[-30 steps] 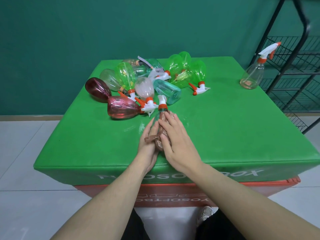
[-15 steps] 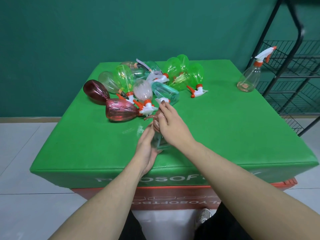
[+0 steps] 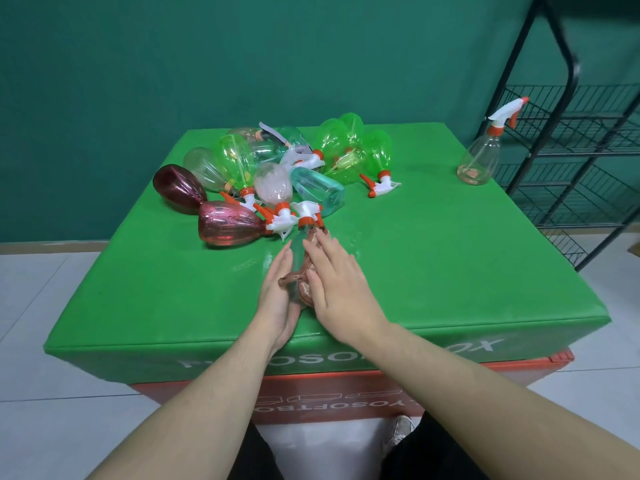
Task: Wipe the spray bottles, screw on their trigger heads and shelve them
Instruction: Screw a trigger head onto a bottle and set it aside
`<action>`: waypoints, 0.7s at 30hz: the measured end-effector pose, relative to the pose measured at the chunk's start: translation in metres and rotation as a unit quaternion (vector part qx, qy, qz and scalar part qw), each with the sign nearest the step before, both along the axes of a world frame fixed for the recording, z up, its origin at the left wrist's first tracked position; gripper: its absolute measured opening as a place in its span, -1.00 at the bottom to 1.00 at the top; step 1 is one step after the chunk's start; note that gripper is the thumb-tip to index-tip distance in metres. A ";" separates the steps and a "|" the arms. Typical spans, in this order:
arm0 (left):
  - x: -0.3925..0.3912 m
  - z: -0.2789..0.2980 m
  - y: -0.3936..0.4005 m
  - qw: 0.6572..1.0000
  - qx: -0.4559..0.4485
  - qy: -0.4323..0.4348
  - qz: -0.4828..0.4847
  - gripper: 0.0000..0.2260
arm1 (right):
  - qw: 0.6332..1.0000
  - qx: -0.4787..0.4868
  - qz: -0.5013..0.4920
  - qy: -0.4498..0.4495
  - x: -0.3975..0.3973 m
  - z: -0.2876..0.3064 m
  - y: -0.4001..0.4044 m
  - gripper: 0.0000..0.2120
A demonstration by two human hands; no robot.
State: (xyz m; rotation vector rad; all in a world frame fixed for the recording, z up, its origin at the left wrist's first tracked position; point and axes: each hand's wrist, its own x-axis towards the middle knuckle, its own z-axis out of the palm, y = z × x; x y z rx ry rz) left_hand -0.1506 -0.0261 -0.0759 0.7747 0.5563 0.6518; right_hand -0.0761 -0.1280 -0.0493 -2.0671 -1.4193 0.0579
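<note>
The left hand (image 3: 277,299) lies flat-fingered against the clear spray bottle (image 3: 298,247), steadying it on the green bench (image 3: 450,271). Half a second ago the right hand (image 3: 341,282) was up near the neck; now it has slid back down, fingers straight, pressing a brownish cloth (image 3: 304,275) along the body, so wiping continues. The bottle's long axis runs away from the person, its trigger head (image 3: 308,211) pointing toward the pile.

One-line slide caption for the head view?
Both hands wipe a clear spray bottle with a brown cloth.
</note>
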 end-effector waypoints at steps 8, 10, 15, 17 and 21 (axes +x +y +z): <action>-0.003 -0.002 0.001 1.000 -0.023 0.020 -0.007 -0.34 | 0.998 0.033 0.042 -0.022 -0.008 -0.018 -0.020 -0.54; -0.003 -0.001 0.001 0.999 -0.009 0.030 -0.006 -0.38 | 0.998 0.046 0.047 -0.019 -0.010 -0.020 -0.021 -0.55; -0.003 -0.006 0.005 1.000 -0.003 0.007 -0.008 -0.33 | 0.996 0.072 0.043 0.012 -0.014 -0.017 -0.015 -0.55; -0.004 -0.006 0.006 1.000 -0.019 -0.004 -0.012 -0.21 | 0.996 0.074 0.038 0.020 -0.014 -0.013 -0.012 -0.53; -0.002 -0.004 0.004 1.000 0.001 -0.019 -0.025 -0.43 | 0.996 0.086 0.024 0.029 -0.008 -0.002 0.000 -0.52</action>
